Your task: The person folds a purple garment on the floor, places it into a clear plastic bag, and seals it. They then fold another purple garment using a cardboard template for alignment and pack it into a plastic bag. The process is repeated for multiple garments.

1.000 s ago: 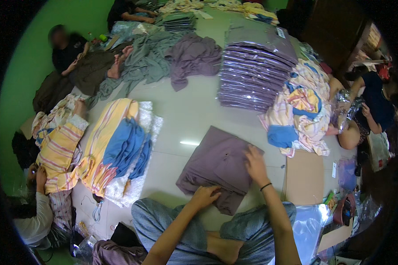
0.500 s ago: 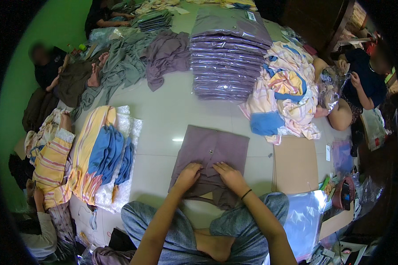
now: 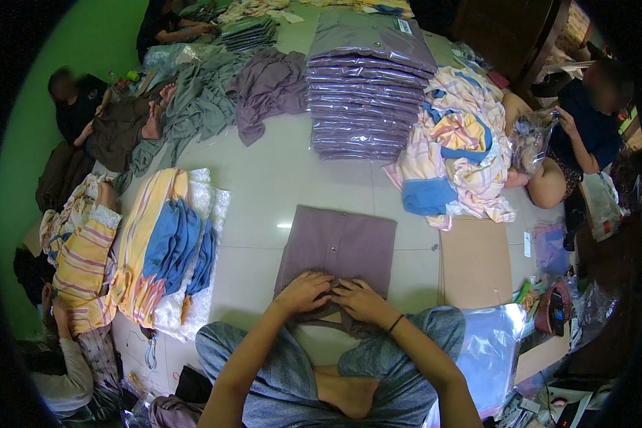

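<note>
In front of my crossed legs, a folded mauve button-up garment [image 3: 334,242] lies on the floor with its buttoned front facing up. My left hand [image 3: 305,292] and my right hand [image 3: 362,301] meet near its middle line, over the near part. The fingers of both are bent and close on the cloth there; the fingertips are partly hidden. A small tan patch, like cardboard [image 3: 332,318], shows between folds just below my hands. Loose mauve cloth bunches under my right wrist.
Beyond stands a tall stack of bagged mauve garments [image 3: 364,100]. Striped cloth [image 3: 471,150] is heaped to its right. Cardboard sheets [image 3: 476,260] and clear plastic bags [image 3: 481,349] lie at my right. Folded yellow-and-blue garments [image 3: 167,242] lie left. Several people sit around.
Both hands have drawn nearer to me and closer together over the garment, their fingers more bent. The garment's far edge lies slightly nearer and straighter. The person at right has shifted a clear bag.
</note>
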